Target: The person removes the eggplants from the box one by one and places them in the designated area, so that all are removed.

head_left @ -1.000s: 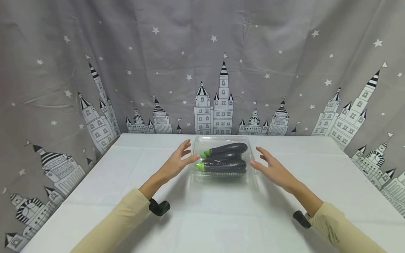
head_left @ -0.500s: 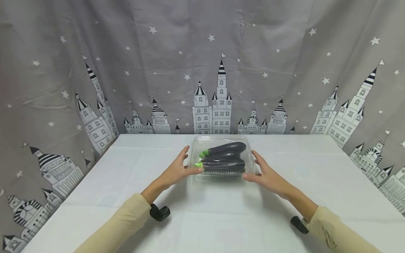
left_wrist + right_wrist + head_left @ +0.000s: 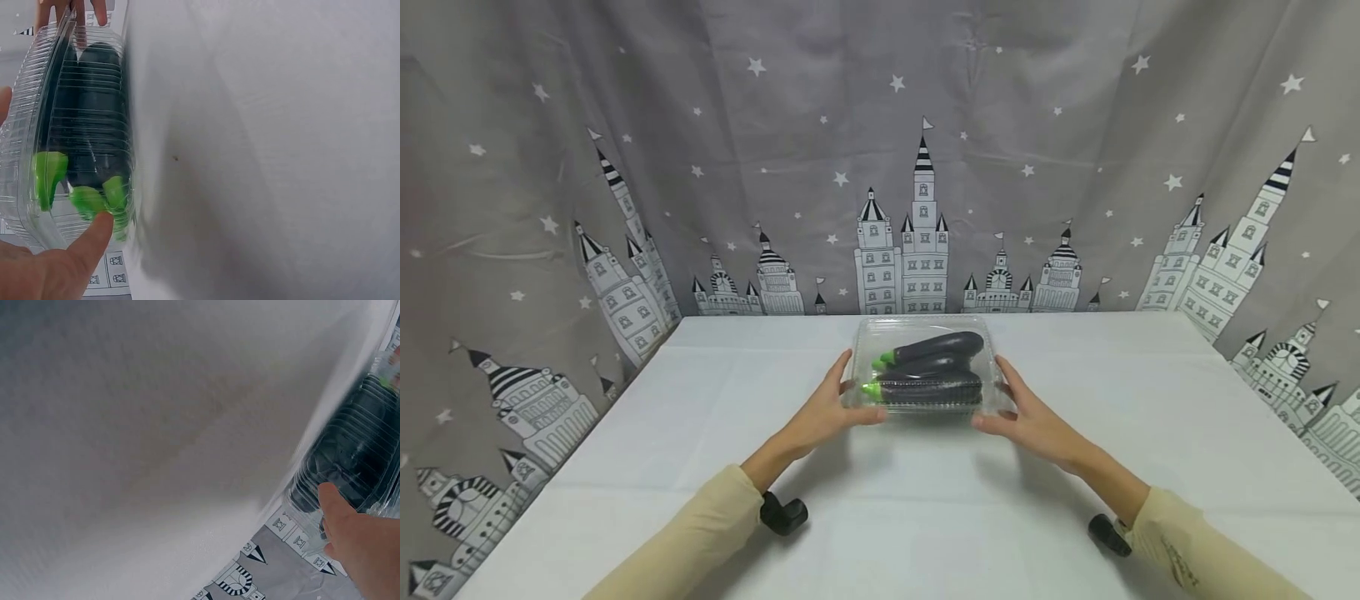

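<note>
A clear plastic clamshell box [image 3: 867, 337] stands near the far edge of the table, its lid closed. Inside lie several black eggplants [image 3: 931, 367], their bright green stem ends toward the left. My left hand [image 3: 820, 417] grips the box's left side, thumb at the front and fingers along the side wall. At the opposite side my right hand [image 3: 1037, 427] holds it the same way. The left wrist view shows the left thumb [image 3: 94, 240] against the ribbed wall beside the green stems. In the right wrist view, the right thumb [image 3: 337, 506] presses the front corner.
A white cloth [image 3: 917, 517] covers the table. Behind and around it hangs a grey curtain [image 3: 790, 125] printed with castles and stars. Dark devices [image 3: 784, 515] are strapped at both wrists.
Both hands have closed in from beside the box onto its left and right sides. The thumbs have come down to its front. The view has shifted slightly.
</note>
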`<state>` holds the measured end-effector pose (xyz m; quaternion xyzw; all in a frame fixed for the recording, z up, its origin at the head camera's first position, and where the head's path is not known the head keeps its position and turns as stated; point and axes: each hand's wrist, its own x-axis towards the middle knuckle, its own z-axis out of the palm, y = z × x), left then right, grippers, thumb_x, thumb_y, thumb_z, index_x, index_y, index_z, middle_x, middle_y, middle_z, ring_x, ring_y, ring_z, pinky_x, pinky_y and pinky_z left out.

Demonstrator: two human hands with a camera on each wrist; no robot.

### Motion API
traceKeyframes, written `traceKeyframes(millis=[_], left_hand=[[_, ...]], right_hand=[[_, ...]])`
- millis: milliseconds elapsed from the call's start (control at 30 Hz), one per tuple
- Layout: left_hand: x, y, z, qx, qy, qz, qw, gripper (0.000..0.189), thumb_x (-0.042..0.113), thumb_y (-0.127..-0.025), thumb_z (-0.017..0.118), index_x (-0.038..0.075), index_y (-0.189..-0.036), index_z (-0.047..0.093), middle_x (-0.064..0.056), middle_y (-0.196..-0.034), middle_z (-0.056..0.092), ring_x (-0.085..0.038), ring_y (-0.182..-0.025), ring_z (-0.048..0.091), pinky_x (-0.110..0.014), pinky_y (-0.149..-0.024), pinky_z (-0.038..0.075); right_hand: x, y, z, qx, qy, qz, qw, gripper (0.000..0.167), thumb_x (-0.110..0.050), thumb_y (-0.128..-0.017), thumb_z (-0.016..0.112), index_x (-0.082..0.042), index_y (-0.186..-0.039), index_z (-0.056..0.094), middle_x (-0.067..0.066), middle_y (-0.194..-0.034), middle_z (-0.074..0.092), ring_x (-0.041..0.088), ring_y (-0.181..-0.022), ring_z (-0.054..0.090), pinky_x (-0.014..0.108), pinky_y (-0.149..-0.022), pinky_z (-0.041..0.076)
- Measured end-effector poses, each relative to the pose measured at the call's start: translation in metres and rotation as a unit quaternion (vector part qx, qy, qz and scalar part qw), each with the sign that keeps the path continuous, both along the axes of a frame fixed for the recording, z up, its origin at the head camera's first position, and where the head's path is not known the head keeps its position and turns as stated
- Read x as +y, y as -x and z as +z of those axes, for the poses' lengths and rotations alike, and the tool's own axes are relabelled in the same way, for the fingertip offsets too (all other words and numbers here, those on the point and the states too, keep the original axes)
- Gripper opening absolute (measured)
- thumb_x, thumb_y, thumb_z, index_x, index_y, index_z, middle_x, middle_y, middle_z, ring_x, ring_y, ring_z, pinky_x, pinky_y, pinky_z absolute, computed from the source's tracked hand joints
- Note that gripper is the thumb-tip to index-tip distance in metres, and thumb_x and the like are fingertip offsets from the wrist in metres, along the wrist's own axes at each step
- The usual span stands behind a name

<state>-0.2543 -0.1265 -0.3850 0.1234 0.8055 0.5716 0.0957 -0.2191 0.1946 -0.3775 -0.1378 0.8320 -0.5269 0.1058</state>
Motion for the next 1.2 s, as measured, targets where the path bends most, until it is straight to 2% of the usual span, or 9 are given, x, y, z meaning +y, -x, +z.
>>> traceKeyframes(millis=[167, 400, 500, 800, 1067, 1200], left_hand=[[-0.0002, -0.0009, 0.0, -0.002, -0.007, 0.0, 1.0, 0.117, 0.024, -0.078, 0.085, 0.014, -0.159, 0.0, -0.021, -0.16, 0.016, -0.039, -0.144, 0.023, -0.059, -0.107, 0.034], [-0.0012, 0.0005, -0.0015, 0.006, 0.0, -0.004, 1.0, 0.116, 0.02, -0.08, 0.083, 0.012, -0.159, -0.002, -0.013, -0.164, 0.003, -0.037, -0.145, 0.022, -0.058, -0.109, 0.03], [-0.0015, 0.0018, -0.001, 0.012, -0.004, -0.002, 0.9999, 0.116, 0.017, -0.081, 0.082, 0.012, -0.159, -0.003, -0.014, -0.164, 0.003, -0.038, -0.145, 0.022, -0.058, -0.111, 0.027], [-0.0028, 0.0011, -0.0029, 0.001, 0.002, 0.015, 0.9999, 0.114, 0.018, -0.083, 0.081, 0.013, -0.159, -0.003, -0.013, -0.164, 0.006, -0.037, -0.145, 0.022, -0.058, -0.112, 0.023], [-0.0026, 0.0018, -0.0047, 0.002, -0.001, 0.003, 1.0, 0.116, 0.02, -0.084, 0.08, 0.015, -0.159, -0.008, -0.015, -0.164, 0.002, -0.037, -0.146, 0.019, -0.06, -0.113, 0.018], [-0.003, 0.0028, -0.0067, 0.001, 0.004, 0.005, 1.0, 0.115, 0.022, -0.084, 0.08, 0.016, -0.159, -0.008, -0.015, -0.164, 0.004, -0.036, -0.147, 0.018, -0.06, -0.113, 0.018]], right_hand=[[-0.0016, 0.0014, -0.0012, 0.007, 0.015, -0.003, 0.9999, 0.105, -0.038, -0.089, 0.072, -0.018, -0.16, -0.002, 0.024, -0.161, 0.006, 0.049, -0.141, 0.025, 0.058, -0.11, 0.028], [-0.0007, 0.0014, 0.0015, 0.025, 0.027, 0.005, 0.9993, 0.102, -0.029, -0.09, 0.073, -0.011, -0.159, 0.0, 0.022, -0.163, 0.002, 0.047, -0.144, 0.016, 0.057, -0.111, 0.027], [-0.0003, 0.0025, 0.0019, 0.032, 0.03, 0.005, 0.999, 0.1, -0.026, -0.09, 0.073, -0.011, -0.159, 0.001, 0.019, -0.163, 0.001, 0.044, -0.146, 0.013, 0.055, -0.112, 0.025], [0.0004, 0.0047, -0.0019, 0.048, 0.038, 0.007, 0.9981, 0.093, -0.013, -0.093, 0.069, -0.006, -0.159, 0.003, 0.02, -0.163, 0.002, 0.044, -0.145, 0.015, 0.054, -0.112, 0.026], [0.0014, 0.0058, -0.0039, 0.065, 0.04, 0.01, 0.997, 0.081, -0.001, -0.096, 0.059, -0.003, -0.158, 0.006, 0.023, -0.162, 0.002, 0.047, -0.143, 0.018, 0.058, -0.111, 0.023], [0.0015, 0.0055, -0.0031, 0.066, 0.038, 0.009, 0.9971, 0.079, 0.0, -0.097, 0.057, -0.003, -0.158, 0.007, 0.024, -0.162, 0.001, 0.046, -0.143, 0.018, 0.058, -0.111, 0.024]])
